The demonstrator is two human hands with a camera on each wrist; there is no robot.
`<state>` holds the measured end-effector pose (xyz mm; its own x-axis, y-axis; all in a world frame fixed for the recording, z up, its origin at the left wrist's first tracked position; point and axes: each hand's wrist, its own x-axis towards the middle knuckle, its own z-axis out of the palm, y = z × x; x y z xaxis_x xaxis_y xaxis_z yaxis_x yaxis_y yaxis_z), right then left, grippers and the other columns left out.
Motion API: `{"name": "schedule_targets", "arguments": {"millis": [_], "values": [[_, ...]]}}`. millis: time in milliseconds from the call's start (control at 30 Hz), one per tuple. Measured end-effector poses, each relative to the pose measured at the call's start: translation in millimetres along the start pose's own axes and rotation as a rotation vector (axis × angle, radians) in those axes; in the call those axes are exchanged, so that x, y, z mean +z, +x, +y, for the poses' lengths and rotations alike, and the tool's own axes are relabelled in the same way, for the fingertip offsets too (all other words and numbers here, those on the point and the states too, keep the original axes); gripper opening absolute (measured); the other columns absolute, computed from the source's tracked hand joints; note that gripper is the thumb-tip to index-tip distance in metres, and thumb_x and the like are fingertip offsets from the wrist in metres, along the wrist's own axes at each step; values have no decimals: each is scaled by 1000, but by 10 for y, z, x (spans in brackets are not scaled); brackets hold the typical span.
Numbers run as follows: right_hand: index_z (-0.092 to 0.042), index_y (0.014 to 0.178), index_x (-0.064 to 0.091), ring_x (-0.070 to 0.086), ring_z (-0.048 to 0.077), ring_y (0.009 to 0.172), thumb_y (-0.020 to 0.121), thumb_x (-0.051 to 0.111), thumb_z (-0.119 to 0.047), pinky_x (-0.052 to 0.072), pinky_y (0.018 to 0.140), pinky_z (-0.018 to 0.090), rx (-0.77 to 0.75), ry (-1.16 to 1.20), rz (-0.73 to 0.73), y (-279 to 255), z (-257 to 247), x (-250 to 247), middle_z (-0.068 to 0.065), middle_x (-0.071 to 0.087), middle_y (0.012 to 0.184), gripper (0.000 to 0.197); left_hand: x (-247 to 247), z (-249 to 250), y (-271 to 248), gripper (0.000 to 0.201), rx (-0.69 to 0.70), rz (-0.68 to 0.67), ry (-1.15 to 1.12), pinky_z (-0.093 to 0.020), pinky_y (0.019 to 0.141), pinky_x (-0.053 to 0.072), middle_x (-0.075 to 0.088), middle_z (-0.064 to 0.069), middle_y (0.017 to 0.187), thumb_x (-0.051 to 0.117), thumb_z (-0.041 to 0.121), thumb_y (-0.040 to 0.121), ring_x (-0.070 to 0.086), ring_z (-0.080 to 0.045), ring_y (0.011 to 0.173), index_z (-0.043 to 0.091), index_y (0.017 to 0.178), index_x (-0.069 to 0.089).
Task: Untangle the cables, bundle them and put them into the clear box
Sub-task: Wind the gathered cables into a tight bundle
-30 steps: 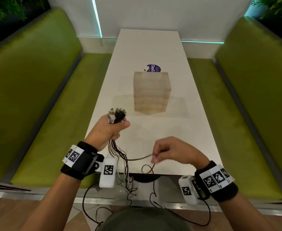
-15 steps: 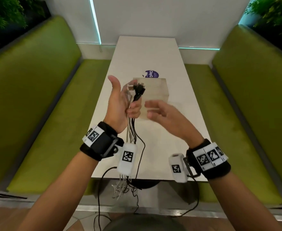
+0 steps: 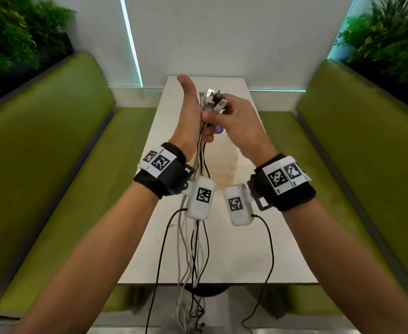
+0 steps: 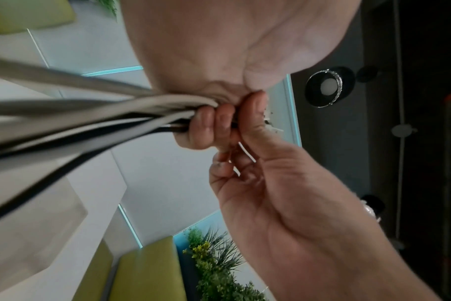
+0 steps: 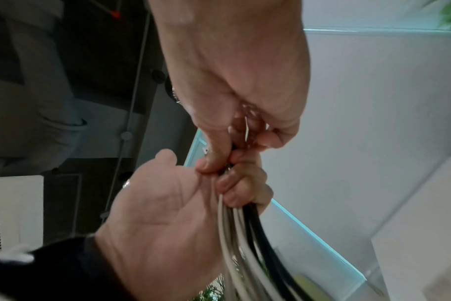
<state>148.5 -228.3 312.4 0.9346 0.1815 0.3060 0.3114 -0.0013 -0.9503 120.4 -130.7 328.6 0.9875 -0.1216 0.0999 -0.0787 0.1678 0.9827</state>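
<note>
**Step in hand: gathering connector ends**

The left hand (image 3: 193, 121) grips the USB cables (image 3: 198, 237) upright above the table (image 3: 282, 256); the right hand (image 3: 239, 124) pinches their connectors (image 3: 212, 100). Cords hang loose. Next: coil them. The clear box is hidden behind the hands.

We see cables (image 3: 199, 239) in white, pale grey and black hanging below the fingers (image 3: 209, 115); above the fingers their plugs (image 3: 211, 100) are silvery and white, with one black. Behind the fingers the worktop (image 3: 150, 237) is white, and a purple patch (image 3: 218, 129) with pale lettering shows on it just past them. Either side of the fingers the benches (image 3: 44, 153) are olive green. Below the fingers the wrist bands (image 3: 163, 175) are black and carry white tags with black square-block patterns; the wrist cameras (image 3: 200, 197) are white with the same pattern. The plants (image 3: 12, 37) are dark green.
</note>
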Motion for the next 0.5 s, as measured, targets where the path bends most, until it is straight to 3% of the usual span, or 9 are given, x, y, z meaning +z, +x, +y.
{"name": "schedule_targets", "arguments": {"millis": [67, 133, 233, 367, 500], "values": [[0, 95, 59, 58, 17, 50, 79, 65, 8, 52, 50, 31, -57, -53, 44, 76, -78, 12, 7, 61, 69, 19, -12, 76, 96, 91, 13, 16, -43, -27, 52, 15, 45, -6, 80, -14, 61, 90, 27, -11, 51, 48, 38, 60], [-5, 100, 60, 59, 8, 50, 81, 65, 5, 53, 49, 24, -100, -172, 89, 146, -150, 28, 0, 62, 70, 22, -40, 111, 221, 92, 23, 16, -84, -27, 50, 17, 48, -6, 74, -9, 69, 86, 29, -13, 53, 33, 49, 67], [-5, 108, 56, 58, 1, 48, 85, 62, 1, 49, 48, 17, -93, -278, 95, 245, -226, 27, -3, 61, 74, 24, -79, 108, 358, 87, 36, 5, -92, -26, 47, 20, 50, -4, 64, -4, 77, 82, 32, -16, 53, 18, 67, 58], [-7, 109, 50, 57, 9, 48, 88, 58, -1, 51, 48, 24, -60, -349, 37, 329, -226, 15, 1, 61, 80, 24, -100, 78, 407, 87, 53, -11, -108, -26, 46, 24, 50, 3, 53, -4, 75, 83, 33, -16, 51, 17, 67, 58], [-6, 112, 50, 57, 6, 53, 90, 56, -4, 47, 48, 20, -32, -351, 16, 349, -190, 43, 4, 61, 89, 23, -125, 75, 418, 86, 44, 25, -118, -27, 50, 28, 53, -4, 67, -1, 76, 84, 40, -17, 58, 25, 62, 65]]}}
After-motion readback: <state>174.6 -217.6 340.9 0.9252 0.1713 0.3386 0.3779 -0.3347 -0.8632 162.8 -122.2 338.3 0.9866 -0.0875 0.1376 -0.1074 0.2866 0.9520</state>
